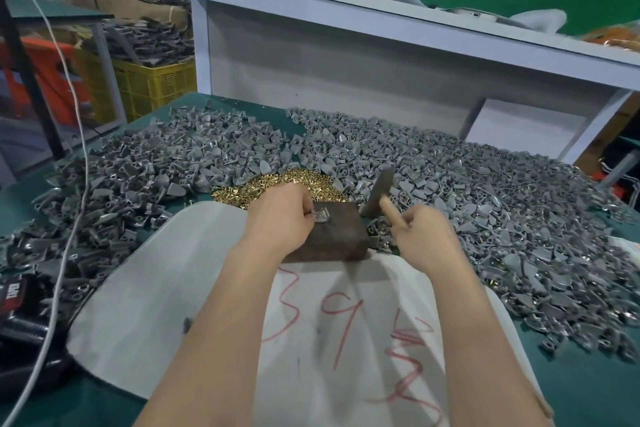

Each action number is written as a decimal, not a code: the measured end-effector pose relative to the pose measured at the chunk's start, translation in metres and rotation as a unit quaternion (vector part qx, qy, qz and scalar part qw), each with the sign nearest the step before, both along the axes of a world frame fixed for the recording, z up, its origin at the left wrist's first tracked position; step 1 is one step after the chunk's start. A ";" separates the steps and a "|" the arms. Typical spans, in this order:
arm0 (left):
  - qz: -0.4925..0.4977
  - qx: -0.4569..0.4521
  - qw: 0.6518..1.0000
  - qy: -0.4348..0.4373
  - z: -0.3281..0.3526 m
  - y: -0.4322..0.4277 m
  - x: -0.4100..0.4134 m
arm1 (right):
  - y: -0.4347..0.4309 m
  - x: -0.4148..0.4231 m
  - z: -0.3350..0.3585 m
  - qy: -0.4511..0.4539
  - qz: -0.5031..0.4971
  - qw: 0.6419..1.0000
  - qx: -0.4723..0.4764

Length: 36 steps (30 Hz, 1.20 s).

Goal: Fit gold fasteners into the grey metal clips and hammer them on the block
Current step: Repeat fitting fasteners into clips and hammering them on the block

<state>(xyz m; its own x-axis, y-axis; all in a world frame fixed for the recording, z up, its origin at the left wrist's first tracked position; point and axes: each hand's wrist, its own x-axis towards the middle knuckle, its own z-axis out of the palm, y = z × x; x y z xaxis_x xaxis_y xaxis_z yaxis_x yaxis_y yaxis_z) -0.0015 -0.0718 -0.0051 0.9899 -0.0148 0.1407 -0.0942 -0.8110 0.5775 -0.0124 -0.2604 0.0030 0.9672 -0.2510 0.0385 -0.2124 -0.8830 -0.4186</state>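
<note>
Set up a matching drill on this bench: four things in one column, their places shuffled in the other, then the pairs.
Things
1. hammer
2. grey clip
3. gold fasteners
4. yellow crate

Places
A. heaped just behind the block
B. in the background, far left
C. held in the right hand
D. on the block, pinched by the left hand

Pairs: 1-C, 2-D, 3-A, 4-B
</note>
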 end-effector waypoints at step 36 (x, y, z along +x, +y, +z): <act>0.013 -0.046 0.999 -0.022 -0.005 -0.001 0.002 | 0.033 -0.035 0.019 -0.233 0.148 0.961 0.007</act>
<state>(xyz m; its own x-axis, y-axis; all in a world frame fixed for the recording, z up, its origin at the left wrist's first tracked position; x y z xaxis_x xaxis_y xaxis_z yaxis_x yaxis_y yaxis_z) 0.0006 -0.0729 -0.0100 0.9828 0.0253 0.1831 -0.1006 -0.7576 0.6450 -0.0471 -0.2273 0.0220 0.8752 0.0287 0.4828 0.2600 -0.8697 -0.4197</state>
